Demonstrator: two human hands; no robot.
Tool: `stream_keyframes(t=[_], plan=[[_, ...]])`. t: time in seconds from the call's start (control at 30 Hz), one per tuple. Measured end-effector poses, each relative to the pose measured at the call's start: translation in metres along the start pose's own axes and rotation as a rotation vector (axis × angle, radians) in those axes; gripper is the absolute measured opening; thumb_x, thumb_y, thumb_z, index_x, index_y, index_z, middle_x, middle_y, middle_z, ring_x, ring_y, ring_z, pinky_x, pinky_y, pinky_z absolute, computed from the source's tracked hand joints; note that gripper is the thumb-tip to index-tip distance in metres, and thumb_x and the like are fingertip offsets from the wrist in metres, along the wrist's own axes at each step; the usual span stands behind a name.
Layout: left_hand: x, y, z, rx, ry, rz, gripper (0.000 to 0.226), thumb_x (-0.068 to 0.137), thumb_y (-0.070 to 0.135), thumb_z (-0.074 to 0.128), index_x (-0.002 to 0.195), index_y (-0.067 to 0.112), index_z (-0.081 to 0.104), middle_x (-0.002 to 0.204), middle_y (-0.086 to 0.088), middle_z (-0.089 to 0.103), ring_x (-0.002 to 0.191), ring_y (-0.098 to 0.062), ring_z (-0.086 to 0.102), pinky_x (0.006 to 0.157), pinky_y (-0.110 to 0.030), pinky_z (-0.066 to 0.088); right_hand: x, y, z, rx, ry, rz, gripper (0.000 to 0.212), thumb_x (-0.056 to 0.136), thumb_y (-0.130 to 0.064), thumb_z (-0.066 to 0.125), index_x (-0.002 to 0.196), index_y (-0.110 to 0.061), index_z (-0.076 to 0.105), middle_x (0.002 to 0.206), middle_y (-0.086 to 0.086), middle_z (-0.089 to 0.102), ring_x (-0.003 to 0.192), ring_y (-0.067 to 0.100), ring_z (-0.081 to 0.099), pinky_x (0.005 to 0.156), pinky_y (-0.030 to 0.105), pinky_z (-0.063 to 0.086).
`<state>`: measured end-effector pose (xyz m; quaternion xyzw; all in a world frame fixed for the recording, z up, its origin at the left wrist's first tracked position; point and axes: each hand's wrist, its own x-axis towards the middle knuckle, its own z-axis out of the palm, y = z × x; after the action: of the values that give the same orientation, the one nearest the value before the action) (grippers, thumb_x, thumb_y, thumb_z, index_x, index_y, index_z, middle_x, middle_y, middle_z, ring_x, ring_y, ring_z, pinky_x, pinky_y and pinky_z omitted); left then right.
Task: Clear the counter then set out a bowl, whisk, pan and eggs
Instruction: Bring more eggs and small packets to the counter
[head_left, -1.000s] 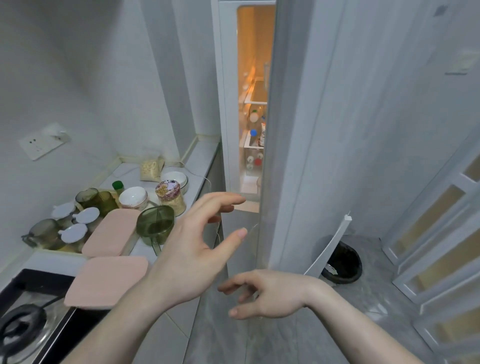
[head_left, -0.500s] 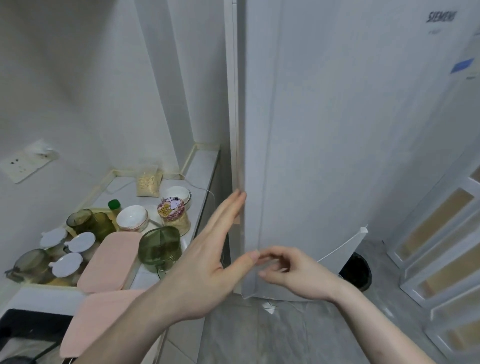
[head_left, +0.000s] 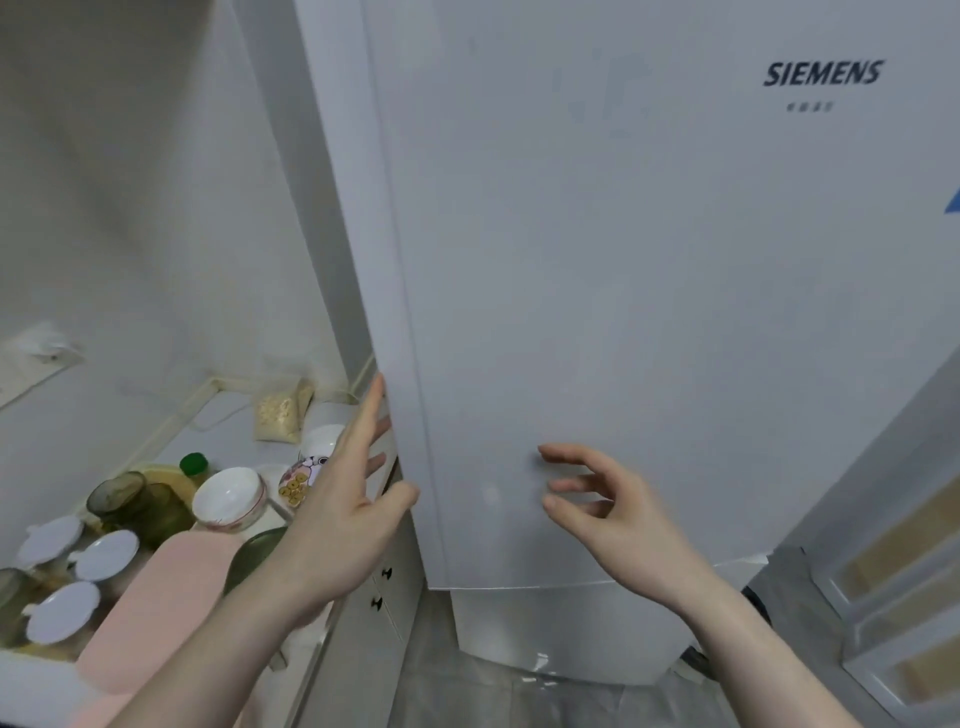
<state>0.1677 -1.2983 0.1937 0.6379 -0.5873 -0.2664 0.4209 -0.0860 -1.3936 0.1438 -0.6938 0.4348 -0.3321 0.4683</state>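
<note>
At door edge (head_left: 410, 364) (closed): left hand (head_left: 337, 514).

left hand (head_left: 332, 525) flat at fridge door (head_left: 623, 312) edge, right hand (head_left: 618, 519) loosely curled.

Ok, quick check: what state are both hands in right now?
Left hand: open, straight fingers against the edge of the fridge door, holding nothing.
Right hand: open, fingers loosely curled before the door, holding nothing.

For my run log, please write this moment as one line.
scene: fridge door shut | left hand: open, at door edge | right hand: fingers loosely curled, empty | counter: not cleared
</note>
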Motion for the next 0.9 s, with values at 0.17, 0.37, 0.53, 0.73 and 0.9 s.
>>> stream_keyframes(t=[0.17,0.37,0.53,0.73,0.9], plan=[[0.052,-0.007,0.01,0.117,0.038,-0.048,0.097,0.096,0.011,0.055,0.157,0.052,-0.009,0.163,0.034,0.015,0.147,0.011,0.022,0.123,-0.035,0.028,0.047,0.01,-0.034,0.0,0.015,-0.08,0.048,0.09,-0.013,0.075,0.129,-0.039,0.063,0.12,-0.022,0.069,0.114,-0.001,0.064,0.085,0.018,0.054],[0.096,-0.018,0.027,0.213,0.034,-0.081,0.096,0.093,0.01,0.053,0.159,0.046,-0.006,0.163,0.037,-0.005,0.152,0.008,0.009,0.125,-0.035,0.023,0.083,0.021,-0.058,-0.019,-0.026,-0.127,0.055,0.089,-0.011,0.076,0.136,-0.036,0.06,0.123,-0.018,0.069,0.117,0.003,0.063,0.095,0.032,0.056],[0.115,-0.02,0.056,0.309,-0.005,-0.083,0.1,0.092,0.01,0.055,0.16,0.041,-0.011,0.164,0.029,-0.018,0.147,0.015,-0.013,0.125,-0.022,0.005,0.105,0.031,-0.071,-0.006,-0.078,-0.151,0.055,0.09,-0.01,0.076,0.135,-0.036,0.059,0.124,-0.02,0.069,0.116,0.003,0.065,0.099,0.034,0.055],[0.12,-0.028,0.069,0.4,0.038,-0.071,0.105,0.088,0.006,0.057,0.16,0.035,-0.014,0.163,0.023,-0.028,0.15,0.008,-0.017,0.126,-0.027,0.016,0.111,0.039,-0.075,-0.066,-0.151,-0.187,0.058,0.09,-0.013,0.077,0.138,-0.037,0.057,0.128,-0.024,0.066,0.119,0.003,0.063,0.1,0.031,0.053],[0.115,-0.04,0.067,0.456,0.061,-0.09,0.106,0.081,-0.001,0.054,0.162,0.035,-0.003,0.166,0.025,-0.015,0.152,0.007,-0.007,0.125,-0.026,0.015,0.118,0.044,-0.065,-0.109,-0.253,-0.181,0.06,0.09,-0.02,0.077,0.141,-0.042,0.054,0.132,-0.026,0.06,0.122,-0.001,0.058,0.1,0.021,0.05]])
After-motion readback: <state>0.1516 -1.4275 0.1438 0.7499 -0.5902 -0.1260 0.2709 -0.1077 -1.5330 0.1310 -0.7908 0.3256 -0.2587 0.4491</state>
